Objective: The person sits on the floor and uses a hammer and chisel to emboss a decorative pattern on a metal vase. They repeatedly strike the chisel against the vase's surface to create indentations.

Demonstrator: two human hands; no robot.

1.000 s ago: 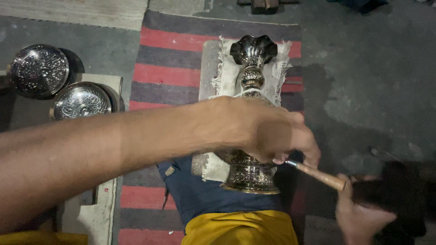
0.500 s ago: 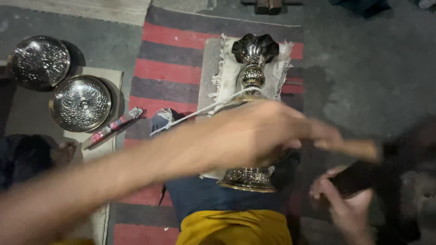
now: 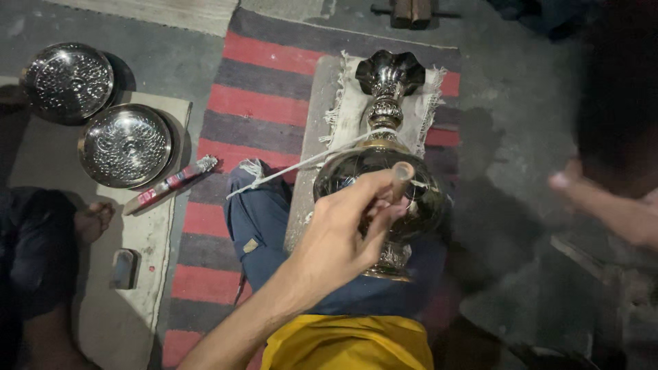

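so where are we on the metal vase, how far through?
Looks done: two embossed round plates lie set aside on the mat at left. In hand: the ornate metal vase lies on a fringed cloth, tied with a white cord; the left hand presses a wooden-handled tool to its belly. The right hand is off to the side, blurred. How much surface is left cannot be told.

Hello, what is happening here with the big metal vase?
A person sits on a striped rug with an ornate metal vase lying over the lap on a fringed cloth. The left hand holds a wooden-handled tool against the vase's round body. The right hand is off to the side, blurred, holding nothing visible. Two embossed metal bowls sit nearby.
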